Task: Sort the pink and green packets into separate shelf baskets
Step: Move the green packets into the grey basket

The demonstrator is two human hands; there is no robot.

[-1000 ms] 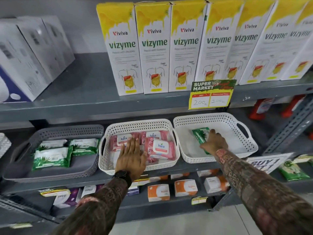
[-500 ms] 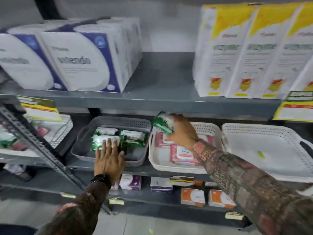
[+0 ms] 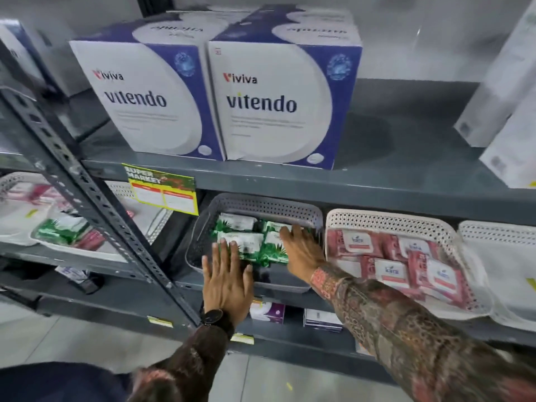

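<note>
A grey basket point(image 3: 261, 203) on the middle shelf holds several green packets point(image 3: 246, 240). My left hand point(image 3: 227, 281) lies flat on its front rim, fingers spread, holding nothing. My right hand point(image 3: 301, 250) reaches into the basket's right side and rests palm down, fingers stretched, on a green packet point(image 3: 272, 253) lying among the others. Right beside it, a white basket point(image 3: 388, 220) holds several pink packets point(image 3: 394, 271).
A second white basket point(image 3: 493, 236) stands at the far right. Left of a slanted steel brace point(image 3: 87, 184), another basket point(image 3: 17, 242) holds mixed green and pink packets. Vitendo boxes point(image 3: 261, 103) fill the shelf above, and a price tag point(image 3: 162, 188) hangs on its edge.
My right hand carried a green packet from the far right white basket, over the pink one, down into the grey basket. My left hand shifted from the pink basket's rim to the grey one's.
</note>
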